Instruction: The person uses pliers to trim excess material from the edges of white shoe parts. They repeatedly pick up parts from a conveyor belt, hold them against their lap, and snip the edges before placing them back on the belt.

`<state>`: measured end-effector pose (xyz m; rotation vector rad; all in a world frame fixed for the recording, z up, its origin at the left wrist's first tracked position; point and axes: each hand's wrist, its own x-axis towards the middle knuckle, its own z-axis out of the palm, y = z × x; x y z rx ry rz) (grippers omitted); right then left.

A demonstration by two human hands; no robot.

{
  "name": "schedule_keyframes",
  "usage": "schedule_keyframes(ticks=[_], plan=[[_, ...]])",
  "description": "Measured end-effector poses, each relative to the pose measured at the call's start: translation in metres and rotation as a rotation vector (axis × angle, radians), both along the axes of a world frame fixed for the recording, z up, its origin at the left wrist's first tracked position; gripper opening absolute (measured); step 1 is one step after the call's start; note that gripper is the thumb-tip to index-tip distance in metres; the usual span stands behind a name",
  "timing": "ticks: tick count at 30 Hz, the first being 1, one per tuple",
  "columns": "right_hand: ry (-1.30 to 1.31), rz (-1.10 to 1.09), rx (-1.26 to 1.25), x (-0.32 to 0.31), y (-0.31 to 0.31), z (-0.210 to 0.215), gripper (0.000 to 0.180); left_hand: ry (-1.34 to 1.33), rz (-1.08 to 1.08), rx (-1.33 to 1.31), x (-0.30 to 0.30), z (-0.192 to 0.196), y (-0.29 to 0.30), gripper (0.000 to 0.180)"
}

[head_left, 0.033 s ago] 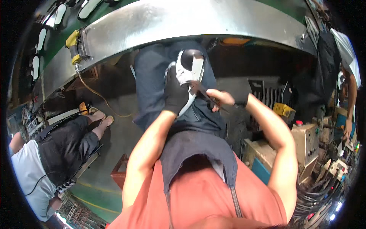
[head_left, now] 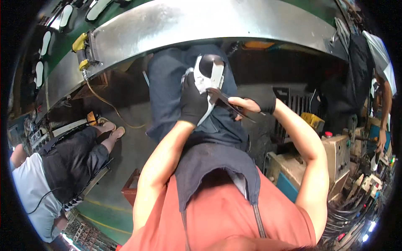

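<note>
My left hand [head_left: 192,100], in a black glove, grips a white and black shoe part [head_left: 207,75] and holds it up over my lap. My right hand [head_left: 251,105], in a black fingerless glove, holds dark scissors [head_left: 226,101]. The scissor blades point left and touch the lower edge of the shoe part. Both hands are close together above my dark blue apron [head_left: 217,167].
A curved steel conveyor edge [head_left: 209,21] runs across the top, with white soles [head_left: 44,42] on a green belt and a yellow electrical box [head_left: 81,50] at upper left. One person [head_left: 63,163] sits at the left, another [head_left: 377,83] stands at the right. Beige machines [head_left: 335,154] crowd the right.
</note>
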<state>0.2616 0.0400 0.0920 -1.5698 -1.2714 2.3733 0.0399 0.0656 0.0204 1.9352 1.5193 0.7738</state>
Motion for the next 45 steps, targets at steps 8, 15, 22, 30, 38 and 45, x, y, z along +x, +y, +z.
schedule_keyframes(ticks=[8, 15, 22, 30, 38, 45], plan=[[-0.382, 0.540, 0.970, -0.028, 0.040, 0.113, 0.037, -0.031, 0.060, -0.252, -0.021, -0.011, 0.006, 0.065], [-0.118, 0.161, 0.517, -0.026, -0.045, -0.012, 0.035, -0.433, -0.109, -0.263, -0.047, 0.020, -0.097, 0.087], [-0.233, 0.431, 0.567, -0.033, -0.026, 0.015, 0.035, -0.243, -0.012, -0.398, -0.042, 0.011, -0.100, 0.066], [-0.337, 0.398, 0.808, -0.024, -0.047, -0.013, 0.041, -0.787, 0.006, -0.559, -0.028, -0.007, -0.062, 0.053], [-0.392, 0.631, 0.974, -0.036, -0.005, 0.101, 0.035, -0.147, -0.039, -0.455, -0.035, 0.007, -0.054, 0.063], [-0.363, 0.498, 0.731, -0.036, -0.007, 0.032, 0.044, -0.664, -0.322, -0.557, -0.078, -0.068, -0.075, 0.068]])
